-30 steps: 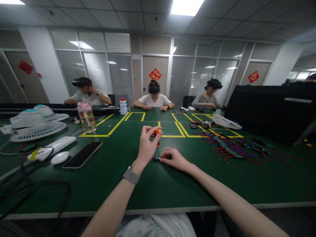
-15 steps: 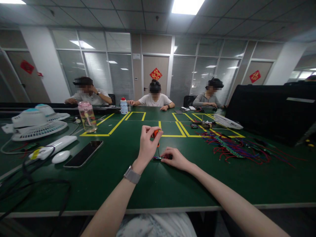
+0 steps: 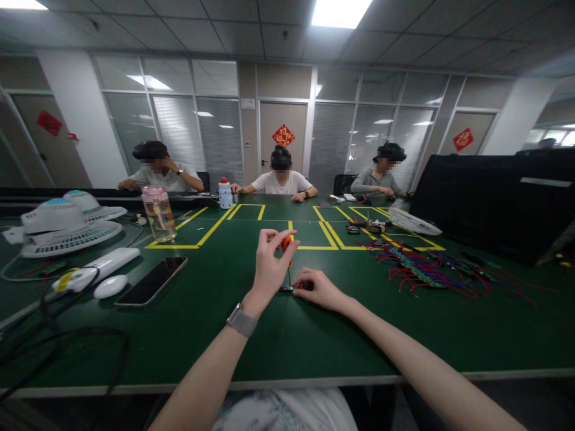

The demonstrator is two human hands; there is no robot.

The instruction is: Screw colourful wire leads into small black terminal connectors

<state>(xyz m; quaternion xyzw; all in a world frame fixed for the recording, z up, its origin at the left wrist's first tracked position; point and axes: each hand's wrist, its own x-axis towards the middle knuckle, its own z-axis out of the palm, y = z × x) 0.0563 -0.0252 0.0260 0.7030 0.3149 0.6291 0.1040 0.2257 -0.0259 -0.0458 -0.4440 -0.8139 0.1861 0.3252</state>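
My left hand (image 3: 269,266) pinches the orange handle of a small screwdriver (image 3: 286,244), held upright with its thin shaft pointing down. The tip meets a small dark part (image 3: 285,288) lying on the green table (image 3: 269,347). My right hand (image 3: 317,287) rests on the table, fingers curled onto that small part and holding it in place. A grey watch sits on my left wrist.
A phone (image 3: 151,281), white mouse (image 3: 109,286), white remote-like device, black cables and two fans (image 3: 58,226) lie at left. A pink bottle (image 3: 158,213) stands further back. Coloured wires (image 3: 426,269) spread at right beside a black case (image 3: 489,200). Three people sit across the table.
My left fingers have shifted on the screwdriver handle, as if rolling it; the handle sits slightly lower. My right hand has stayed on the small part.
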